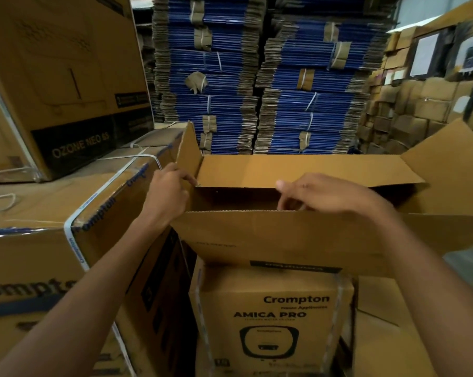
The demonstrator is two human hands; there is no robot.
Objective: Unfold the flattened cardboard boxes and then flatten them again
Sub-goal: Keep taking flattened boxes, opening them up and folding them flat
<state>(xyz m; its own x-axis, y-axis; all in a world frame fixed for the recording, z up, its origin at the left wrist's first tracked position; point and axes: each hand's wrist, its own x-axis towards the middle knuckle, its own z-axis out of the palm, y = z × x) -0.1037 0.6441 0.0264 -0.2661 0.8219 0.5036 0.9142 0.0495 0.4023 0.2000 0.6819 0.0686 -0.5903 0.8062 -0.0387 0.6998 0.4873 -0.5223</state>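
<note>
A brown cardboard box [284, 240] stands opened up in front of me, its top flaps raised and its dark inside showing. My left hand [167, 191] grips the left side flap near the box's corner, fingers curled over its edge. My right hand [322, 194] hooks its fingers over the top edge of the near flap, thumb pointing left. The far flap [297, 170] stands upright, and the right flap [444, 161] leans outward.
A sealed Crompton Amica Pro box [273, 319] sits below the open box. Large strapped cartons [39, 232] and an Ozone Neo 65 carton [66, 77] crowd the left. Tall bundles of flattened blue-edged boxes [257, 77] fill the back. Stacked small cartons [409, 110] line the right wall.
</note>
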